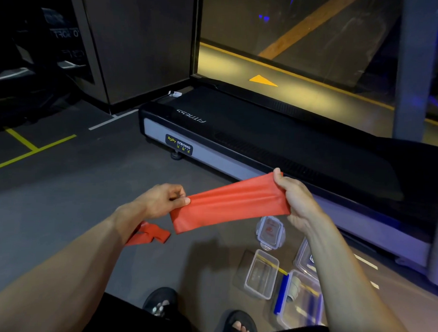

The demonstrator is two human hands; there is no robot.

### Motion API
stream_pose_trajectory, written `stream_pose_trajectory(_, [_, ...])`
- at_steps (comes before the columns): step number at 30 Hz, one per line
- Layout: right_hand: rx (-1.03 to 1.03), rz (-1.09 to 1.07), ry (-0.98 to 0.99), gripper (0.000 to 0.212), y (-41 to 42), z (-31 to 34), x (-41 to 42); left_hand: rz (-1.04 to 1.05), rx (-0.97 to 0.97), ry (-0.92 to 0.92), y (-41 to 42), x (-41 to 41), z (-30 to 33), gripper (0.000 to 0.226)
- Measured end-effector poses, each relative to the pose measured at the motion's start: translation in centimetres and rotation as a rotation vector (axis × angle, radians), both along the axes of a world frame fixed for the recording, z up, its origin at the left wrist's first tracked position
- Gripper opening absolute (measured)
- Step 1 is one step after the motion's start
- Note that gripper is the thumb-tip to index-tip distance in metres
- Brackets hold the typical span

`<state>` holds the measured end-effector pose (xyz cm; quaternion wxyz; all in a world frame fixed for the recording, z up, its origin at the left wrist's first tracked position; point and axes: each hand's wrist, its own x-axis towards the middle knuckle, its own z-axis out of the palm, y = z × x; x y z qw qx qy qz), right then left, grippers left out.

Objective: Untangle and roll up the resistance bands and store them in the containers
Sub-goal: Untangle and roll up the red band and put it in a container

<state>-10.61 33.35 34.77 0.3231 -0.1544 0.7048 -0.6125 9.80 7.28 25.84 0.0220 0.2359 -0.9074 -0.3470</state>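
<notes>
Presently, both hands hold one red resistance band (230, 206) stretched between them at chest level above the floor (62, 210). The left hand (162, 201) pinches its near end between thumb and curled fingers; the right hand (292, 198) grips the far end, fingers wrapped round the gathered material. The band runs taut and flat, rising slightly toward the right hand. Its loose tail (148, 234) hangs below the left wrist, folded over on itself.

Containers lie on the floor below the right forearm. A clear lid with clip tabs (270, 232) rests just under the right hand. Nearer the person, an open clear container (261, 274) stands upright — nothing visible inside it. Beside it, a larger clear container with a blue clip edge (300, 297) holds a pale rolled item (294, 287); what it is cannot be told. A further clear container (306, 258) is partly hidden behind the right forearm — contents not discernible.

A treadmill (263, 142) sits beyond the hands. Two sandalled feet (198, 314) show at the lower edge.
</notes>
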Motion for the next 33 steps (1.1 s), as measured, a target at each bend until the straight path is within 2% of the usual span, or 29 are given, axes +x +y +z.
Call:
stream_pose_trajectory(5, [0.036,0.001,0.005,0.057,0.1,0.0,0.1,0.052,-0.021,-0.003,0.3,0.0,0.3,0.023])
stream_pose_trajectory(10, [0.042,0.015,-0.093,0.048,0.0,0.3,0.4,0.066,-0.023,-0.031,0.6,0.0,0.6,0.024])
stream_pose_trajectory(17, [0.050,-0.002,-0.110,0.045,-0.5,0.6,1.1,-0.025,-0.050,-0.048,0.5,-0.1,0.7,0.006])
stream_pose_trajectory(19, [0.045,0.007,-0.112,0.045,-0.7,0.8,1.2,-0.045,-0.065,-0.063,0.4,-0.1,0.7,0.015])
stream_pose_trajectory(21, [0.034,0.039,-0.099,0.046,-0.7,1.0,1.2,-0.040,-0.069,-0.070,0.3,-0.2,0.8,0.022])
stream_pose_trajectory(26, [-0.024,0.142,-0.055,0.041,-0.5,0.9,1.3,-0.035,-0.082,-0.075,0.3,-0.2,0.8,0.021])
stream_pose_trajectory(33, [-0.022,0.024,0.031,0.031,-0.2,-0.1,0.7,-0.017,-0.006,-0.054,0.5,0.2,0.9,0.014])
